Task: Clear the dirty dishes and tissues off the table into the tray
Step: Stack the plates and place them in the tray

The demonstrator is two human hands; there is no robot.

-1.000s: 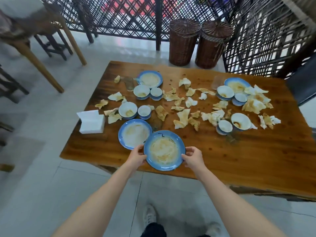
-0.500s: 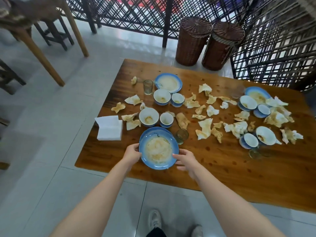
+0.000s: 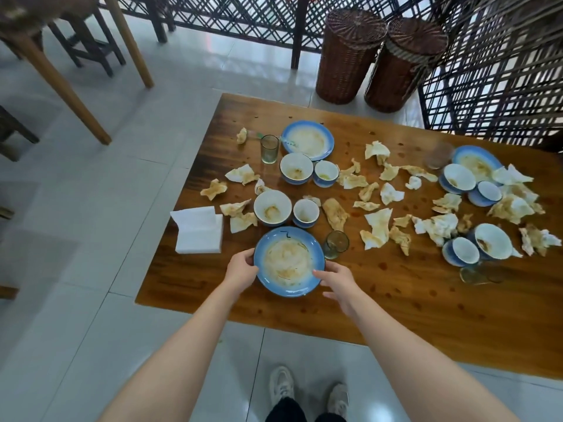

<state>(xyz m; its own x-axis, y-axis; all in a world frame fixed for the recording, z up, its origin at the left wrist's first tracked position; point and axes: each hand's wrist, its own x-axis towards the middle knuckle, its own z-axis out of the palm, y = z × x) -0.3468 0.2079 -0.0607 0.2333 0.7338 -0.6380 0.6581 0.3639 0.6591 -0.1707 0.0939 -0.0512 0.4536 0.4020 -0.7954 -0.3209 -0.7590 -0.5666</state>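
Observation:
A dirty blue-rimmed plate [image 3: 289, 259] lies near the front edge of the wooden table [image 3: 396, 296]. My left hand [image 3: 242, 269] grips its left rim. My right hand [image 3: 333, 279] holds its lower right rim, thumb on top. Behind it stand two dirty bowls [image 3: 272, 207] [image 3: 306, 212] and a glass [image 3: 335, 243]. Farther back are a second plate [image 3: 307, 140], two bowls [image 3: 296, 167] [image 3: 326, 173] and another glass [image 3: 269, 148]. More plates and bowls [image 3: 492, 241] sit at the right. Several crumpled stained tissues [image 3: 377, 228] are strewn across the middle. No tray is in view.
A stack of clean white napkins [image 3: 198, 229] lies at the table's left edge. Two wicker baskets [image 3: 350, 56] stand on the floor behind the table, beside a dark lattice screen [image 3: 493, 71]. Wooden chair legs [image 3: 61, 83] stand at the far left. My shoes [image 3: 281, 386] are on the tiled floor.
The plate I hold has been carried left and set over the second front plate, which no longer shows. My view has shifted left and closer.

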